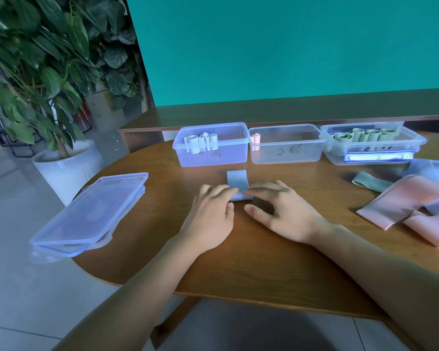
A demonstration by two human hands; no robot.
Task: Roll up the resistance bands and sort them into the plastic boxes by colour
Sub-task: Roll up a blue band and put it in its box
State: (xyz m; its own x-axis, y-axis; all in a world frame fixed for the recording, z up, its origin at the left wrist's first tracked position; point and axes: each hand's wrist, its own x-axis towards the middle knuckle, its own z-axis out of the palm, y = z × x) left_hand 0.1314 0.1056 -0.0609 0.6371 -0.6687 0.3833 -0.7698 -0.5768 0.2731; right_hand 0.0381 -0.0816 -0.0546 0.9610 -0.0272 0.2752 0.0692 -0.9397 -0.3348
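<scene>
Blue band (237, 182): flat on the table (238, 249) just in front of the blue box, near end rolled up, far end lying loose.
Left hand (209, 216): fingers curled over the left end of the roll, pinching it against the table.
Right hand (281, 210): fingers stretched across the right end of the roll, thumb spread apart on the table below.
Blue box (212, 145): at the back of the table, holding several rolled pale blue bands upright at its left end.
Middle box (287, 144): touching the blue box on its right, one pink roll (256, 140) in its left corner.
Green box (371, 145): right of the middle box, filled with green rolls.
Loose bands: pink ones (403, 206), a green one (371, 182) and pale blue ones, heaped right of the blue band.
Lids (89, 214): stacked left of the blue band, overhanging the table edge.
Potted plant (36, 72): on the floor beyond the lids.
</scene>
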